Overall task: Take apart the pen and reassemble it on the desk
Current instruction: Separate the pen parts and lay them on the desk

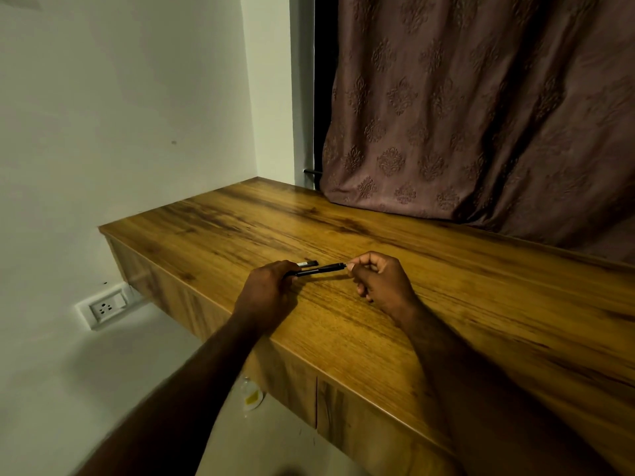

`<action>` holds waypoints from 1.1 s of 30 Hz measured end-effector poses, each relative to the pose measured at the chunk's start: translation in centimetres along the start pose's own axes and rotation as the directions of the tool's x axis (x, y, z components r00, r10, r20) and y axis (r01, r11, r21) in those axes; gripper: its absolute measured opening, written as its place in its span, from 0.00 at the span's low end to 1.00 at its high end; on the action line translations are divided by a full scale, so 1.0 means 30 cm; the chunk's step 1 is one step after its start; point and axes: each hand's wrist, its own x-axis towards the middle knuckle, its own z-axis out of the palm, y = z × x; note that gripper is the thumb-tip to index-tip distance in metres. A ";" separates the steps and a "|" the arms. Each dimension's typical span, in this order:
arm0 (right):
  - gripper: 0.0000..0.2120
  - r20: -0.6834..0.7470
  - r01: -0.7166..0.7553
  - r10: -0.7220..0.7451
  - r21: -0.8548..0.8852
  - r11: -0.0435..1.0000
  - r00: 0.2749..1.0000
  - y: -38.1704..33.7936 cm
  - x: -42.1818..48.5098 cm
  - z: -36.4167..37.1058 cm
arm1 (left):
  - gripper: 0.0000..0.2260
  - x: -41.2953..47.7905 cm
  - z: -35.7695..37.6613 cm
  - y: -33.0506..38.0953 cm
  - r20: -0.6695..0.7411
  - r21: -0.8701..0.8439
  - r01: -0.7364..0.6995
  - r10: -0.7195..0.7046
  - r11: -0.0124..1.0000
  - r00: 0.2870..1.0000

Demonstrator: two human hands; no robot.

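Observation:
A slim black pen barrel is held level just above the wooden desk. My left hand grips its left end with curled fingers. My right hand pinches the barrel's right tip between thumb and forefinger. Just behind the barrel, a short dark pen cap with a pale clip lies on the desk, apart from both hands.
A brown patterned curtain hangs over the desk's far edge. The white wall on the left carries a power socket below desk height. A small bottle stands on the floor under the desk's front edge.

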 end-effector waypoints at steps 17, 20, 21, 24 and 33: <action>0.06 -0.224 0.027 -0.027 -0.002 1.000 0.974 0.006 0.022 -0.094 | 0.07 0.000 -0.004 -0.008 0.051 0.065 0.078 -0.082 0.995 0.995; 0.07 -0.255 0.031 -0.089 -0.224 0.974 0.963 0.036 0.039 -0.135 | 0.06 0.003 -0.005 -0.004 0.056 0.117 0.054 -0.061 0.992 0.997; 0.07 -0.233 0.025 -0.100 -0.306 0.952 0.967 0.044 0.043 -0.140 | 0.05 0.004 -0.005 -0.004 0.054 0.147 0.034 -0.043 0.989 0.998; 0.08 -0.151 0.010 -0.105 -0.525 0.851 0.983 0.055 0.046 -0.130 | 0.05 0.004 -0.006 -0.006 0.045 0.195 0.026 -0.035 0.981 0.998; 0.03 -0.135 -0.057 -0.070 -0.754 0.654 0.988 0.034 0.037 -0.121 | 0.07 0.005 -0.022 0.015 0.121 0.227 0.032 -0.061 0.973 0.991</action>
